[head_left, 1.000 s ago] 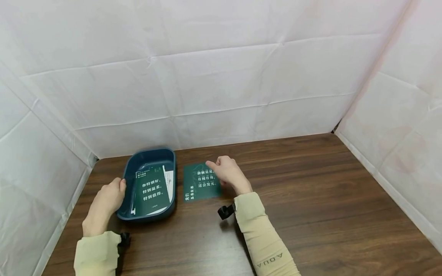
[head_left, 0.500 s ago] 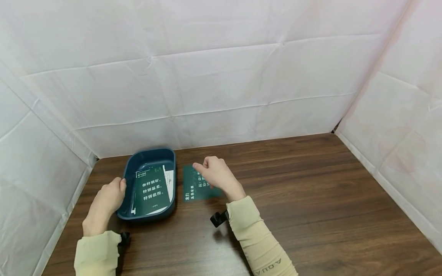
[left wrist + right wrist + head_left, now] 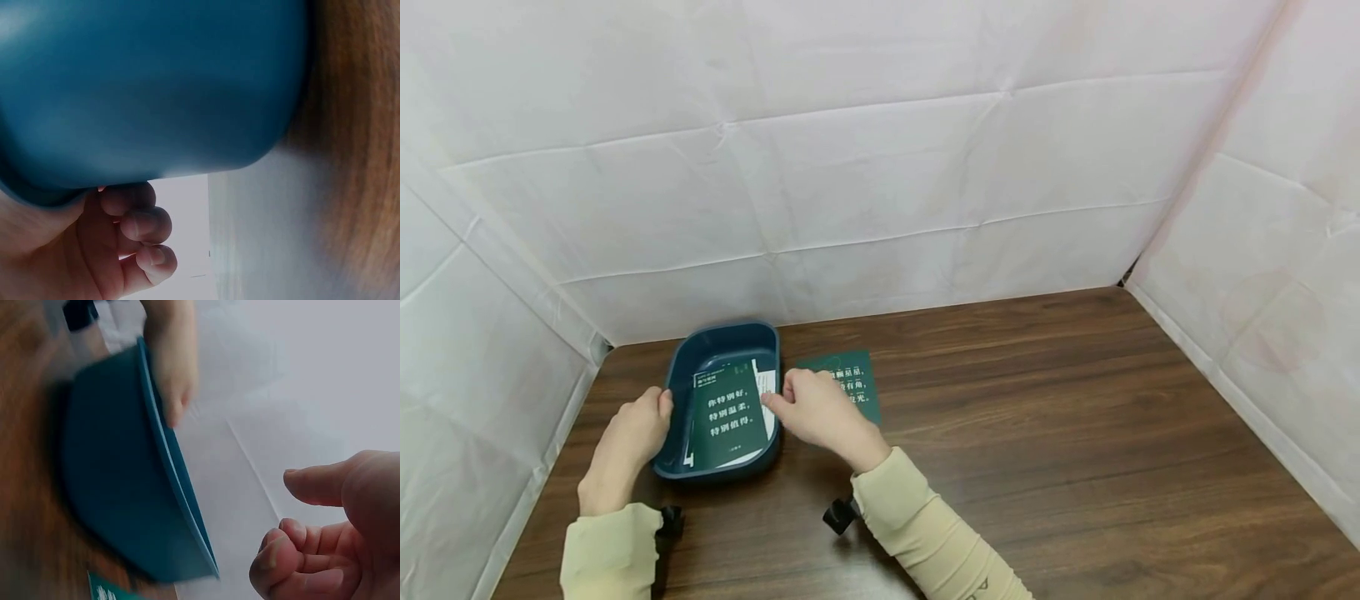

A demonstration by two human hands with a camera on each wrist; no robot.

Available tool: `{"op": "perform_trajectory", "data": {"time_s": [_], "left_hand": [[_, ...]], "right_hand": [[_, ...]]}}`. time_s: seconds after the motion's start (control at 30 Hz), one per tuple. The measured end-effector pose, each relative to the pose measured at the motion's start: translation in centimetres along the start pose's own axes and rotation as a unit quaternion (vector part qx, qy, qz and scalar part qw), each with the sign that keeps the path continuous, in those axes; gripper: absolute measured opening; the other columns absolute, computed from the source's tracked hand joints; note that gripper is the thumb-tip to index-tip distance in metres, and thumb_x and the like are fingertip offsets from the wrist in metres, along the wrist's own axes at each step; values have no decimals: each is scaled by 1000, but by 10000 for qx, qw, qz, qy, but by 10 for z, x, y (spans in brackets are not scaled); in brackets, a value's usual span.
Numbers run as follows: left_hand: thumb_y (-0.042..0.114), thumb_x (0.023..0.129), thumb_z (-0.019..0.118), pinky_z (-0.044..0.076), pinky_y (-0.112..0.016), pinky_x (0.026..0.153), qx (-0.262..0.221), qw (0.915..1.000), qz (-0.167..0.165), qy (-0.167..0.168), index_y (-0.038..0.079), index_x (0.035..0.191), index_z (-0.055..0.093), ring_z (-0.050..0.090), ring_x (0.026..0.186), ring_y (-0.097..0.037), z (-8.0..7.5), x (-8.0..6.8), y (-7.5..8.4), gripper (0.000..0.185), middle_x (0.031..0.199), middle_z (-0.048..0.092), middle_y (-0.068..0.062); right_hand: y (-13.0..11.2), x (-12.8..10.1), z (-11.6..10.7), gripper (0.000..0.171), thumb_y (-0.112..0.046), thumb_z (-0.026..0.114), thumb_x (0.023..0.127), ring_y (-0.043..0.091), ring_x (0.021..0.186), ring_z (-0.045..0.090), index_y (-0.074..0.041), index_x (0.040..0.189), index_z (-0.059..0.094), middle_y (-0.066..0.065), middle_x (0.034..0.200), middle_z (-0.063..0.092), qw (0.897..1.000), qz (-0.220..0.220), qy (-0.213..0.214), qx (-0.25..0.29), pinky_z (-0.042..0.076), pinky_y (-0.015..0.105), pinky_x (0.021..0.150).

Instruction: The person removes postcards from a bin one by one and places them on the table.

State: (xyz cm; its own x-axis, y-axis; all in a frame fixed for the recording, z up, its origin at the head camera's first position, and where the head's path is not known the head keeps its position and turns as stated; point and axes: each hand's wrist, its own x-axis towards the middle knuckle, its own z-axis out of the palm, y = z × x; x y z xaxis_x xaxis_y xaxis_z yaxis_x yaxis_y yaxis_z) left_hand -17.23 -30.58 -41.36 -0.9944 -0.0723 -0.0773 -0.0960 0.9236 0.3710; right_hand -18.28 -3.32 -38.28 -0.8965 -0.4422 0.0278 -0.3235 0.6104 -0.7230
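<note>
A dark blue plastic basin (image 3: 722, 477) stands at the left of the table. My left hand (image 3: 632, 433) grips its left rim, thumb over the edge and curled fingers (image 3: 147, 225) against the outer wall in the left wrist view. In the basin lies a green card (image 3: 727, 417) with white Chinese characters, over other white-edged cards. My right hand (image 3: 823, 408) hovers by the right rim, overlapping it in the head view. Thumb and loosely bent fingers (image 3: 275, 556) are apart, with nothing between them. Another green card (image 3: 859, 379) lies on the table, partly hidden by this hand.
The brown wooden table (image 3: 1037, 433) reaches to the right and front. White sheeting (image 3: 880, 183) hangs behind and on both sides, close behind the basin. A black wrist camera (image 3: 840, 515) sits under the right cuff.
My right hand has moved left from over the loose green card to the basin's right rim. More of that card's right side shows now. The left hand and basin stay put.
</note>
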Motion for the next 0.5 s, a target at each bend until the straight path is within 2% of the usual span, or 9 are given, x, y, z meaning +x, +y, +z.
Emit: {"op": "perform_trajectory", "data": {"time_s": [0.17, 0.27, 0.4, 0.5], "left_hand": [[24, 107, 24, 45, -60, 76, -3, 10000, 42, 25, -11, 110, 48, 59, 92, -52, 0, 0, -1, 43, 104, 56, -40], [24, 107, 24, 45, -61, 77, -12, 10000, -11, -25, -12, 111, 48, 59, 92, -52, 0, 0, -1, 43, 105, 56, -40], [24, 107, 25, 45, -60, 74, -34, 10000, -23, -46, -11, 110, 48, 59, 90, -50, 1, 0, -1, 42, 103, 56, -39], [23, 107, 26, 46, -60, 73, -35, 10000, 35, -8, -11, 108, 49, 60, 89, -51, 1, 0, -2, 42, 101, 57, -39]], "right_hand": [[-18, 0, 20, 33, -37, 60, 98, 10, 48, 48, -14, 75, 52, -4, 59, 50, 9995, -295, 0, -129, 38, 23, 46], [-26, 4, 34, 24, -36, 59, 98, 7, 53, 51, -12, 94, 59, -5, 71, 56, 9987, -384, -61, -338, 42, 22, 50], [-33, 12, 53, 38, -35, 60, 98, 7, 68, 57, -6, 123, 54, 0, 93, 60, 9941, -607, -128, -894, 45, 19, 59], [-37, 19, 66, 42, -35, 61, 97, 10, 83, 60, -6, 127, 52, 4, 104, 61, 9856, -707, -156, -1531, 48, 21, 68]]}}
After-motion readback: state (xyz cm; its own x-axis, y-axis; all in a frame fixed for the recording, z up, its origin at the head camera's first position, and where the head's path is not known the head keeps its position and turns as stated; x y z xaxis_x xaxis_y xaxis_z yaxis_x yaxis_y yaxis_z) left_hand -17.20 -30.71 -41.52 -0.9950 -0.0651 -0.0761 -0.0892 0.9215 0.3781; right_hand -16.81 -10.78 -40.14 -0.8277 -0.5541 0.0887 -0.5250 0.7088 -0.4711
